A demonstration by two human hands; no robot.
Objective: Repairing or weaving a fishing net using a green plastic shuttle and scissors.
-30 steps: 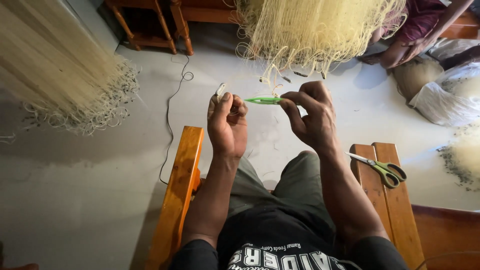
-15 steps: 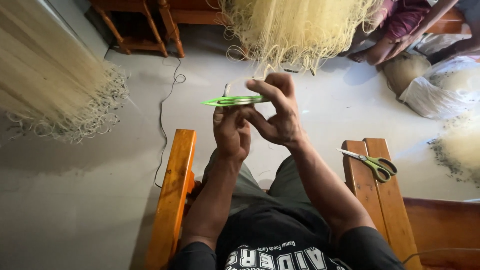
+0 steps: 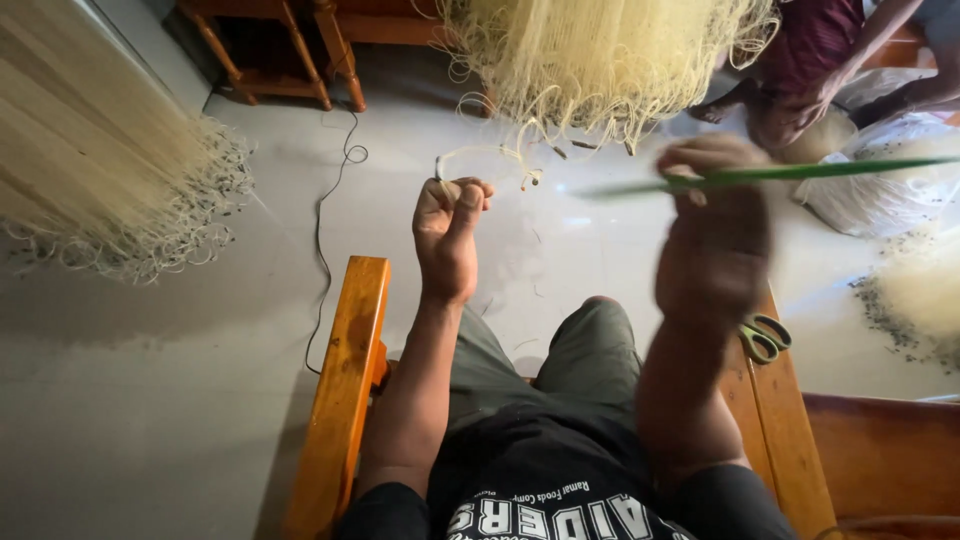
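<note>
Green netting needle (image 3: 800,173) in raised right hand (image 3: 715,235); blurred

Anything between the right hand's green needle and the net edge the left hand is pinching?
Nothing visible. The left hand pinches pale net strands over bare floor. The right hand, blurred, holds the green needle out to the right; only open air lies between them.

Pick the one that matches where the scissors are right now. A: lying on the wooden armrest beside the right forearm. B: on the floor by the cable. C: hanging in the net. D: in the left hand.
A: the green-handled scissors lie on the right wooden armrest, partly hidden behind the right forearm, in neither hand.
</note>
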